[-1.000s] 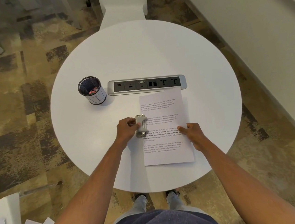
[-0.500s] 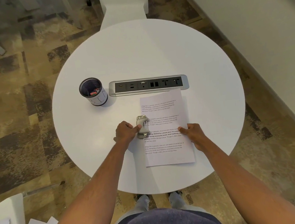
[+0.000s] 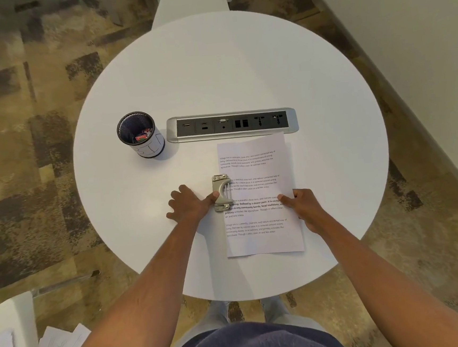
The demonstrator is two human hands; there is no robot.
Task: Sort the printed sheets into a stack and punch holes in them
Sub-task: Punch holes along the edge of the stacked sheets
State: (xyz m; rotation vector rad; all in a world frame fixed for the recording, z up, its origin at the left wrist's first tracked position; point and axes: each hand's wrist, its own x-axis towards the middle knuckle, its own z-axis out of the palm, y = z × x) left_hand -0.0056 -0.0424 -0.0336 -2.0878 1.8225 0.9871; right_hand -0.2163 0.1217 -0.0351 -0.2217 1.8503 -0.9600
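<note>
**White round table, paper under the punch**

White and smooth, the round table (image 3: 241, 70) carries flat printed sheets (image 3: 260, 198) at four o'clock. Right hand (image 3: 303, 208) pinches their edge. Left hand (image 3: 189, 204), fingers spread, thumbs the metal punch (image 3: 221, 193) at their nine o'clock edge.

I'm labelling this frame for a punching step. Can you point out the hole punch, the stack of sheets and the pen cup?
hole punch (image 3: 222, 192): head view, on its metal lever.
stack of sheets (image 3: 264, 242): head view, bare lower margin.
pen cup (image 3: 152, 148): head view, outer wall.
</note>
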